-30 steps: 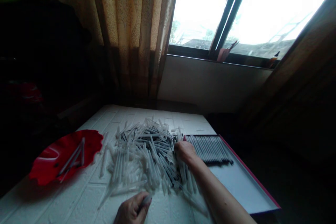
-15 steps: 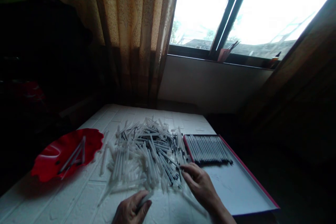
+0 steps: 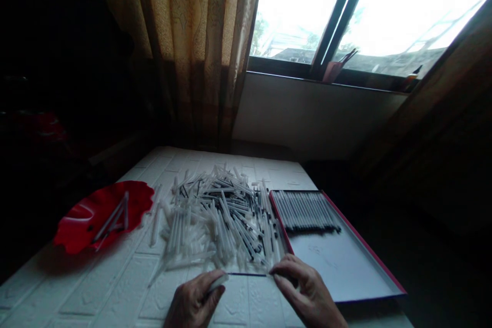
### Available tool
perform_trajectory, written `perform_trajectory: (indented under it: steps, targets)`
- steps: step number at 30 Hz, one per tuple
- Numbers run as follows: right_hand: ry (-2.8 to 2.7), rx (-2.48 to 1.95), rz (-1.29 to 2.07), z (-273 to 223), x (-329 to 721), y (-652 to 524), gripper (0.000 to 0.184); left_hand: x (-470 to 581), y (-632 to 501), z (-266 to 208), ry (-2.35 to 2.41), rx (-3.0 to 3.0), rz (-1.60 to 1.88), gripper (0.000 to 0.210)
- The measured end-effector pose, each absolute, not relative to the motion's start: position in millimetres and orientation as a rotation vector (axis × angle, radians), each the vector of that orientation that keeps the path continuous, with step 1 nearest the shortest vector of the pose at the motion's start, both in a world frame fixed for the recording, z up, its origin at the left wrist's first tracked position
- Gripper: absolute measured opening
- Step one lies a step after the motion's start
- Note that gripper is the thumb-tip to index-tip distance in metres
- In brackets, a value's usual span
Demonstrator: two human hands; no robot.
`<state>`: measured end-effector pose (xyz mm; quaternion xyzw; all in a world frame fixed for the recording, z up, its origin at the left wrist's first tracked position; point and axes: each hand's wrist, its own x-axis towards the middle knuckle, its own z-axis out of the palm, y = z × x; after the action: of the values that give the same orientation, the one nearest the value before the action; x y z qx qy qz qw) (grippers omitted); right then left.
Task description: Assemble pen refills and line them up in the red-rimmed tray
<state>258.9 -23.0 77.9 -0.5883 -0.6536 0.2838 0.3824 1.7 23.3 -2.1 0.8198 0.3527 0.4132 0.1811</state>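
Note:
My left hand [image 3: 197,298] is closed around a whitish plastic pen barrel [image 3: 218,283], most of it hidden in the fist. My right hand [image 3: 305,291] pinches one end of a thin dark pen refill [image 3: 248,274]. The refill stretches level between both hands, its left tip at the barrel's end; whether it is inside cannot be made out. Just beyond the hands lies a heap of clear pen barrels [image 3: 184,236] with dark refills among them. Beside my right hand is a shallow red-edged box [image 3: 346,271], holding a row of pens [image 3: 307,209] with dark ends.
A red wavy-rimmed bowl [image 3: 77,230] with a few pen parts stands at the left of the white brick-patterned table [image 3: 115,287]. Behind the table hang patterned curtains [image 3: 188,51] beside a window. A small holder [image 3: 331,70] with thin sticks is on the sill.
My right hand has drawn back from the heap toward my left hand and now holds a refill lined up with the barrel. My left hand has stayed nearly in place.

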Motion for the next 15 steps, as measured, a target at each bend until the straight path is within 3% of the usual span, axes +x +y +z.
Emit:
perform_trajectory:
  steps: [15]
  targets:
    - [-1.8, -1.541, 0.695, 95.2, 260.1, -27.3, 0.021, 4.6, 17.0, 5.3, 0.929, 2.485, 1.102, 0.027]
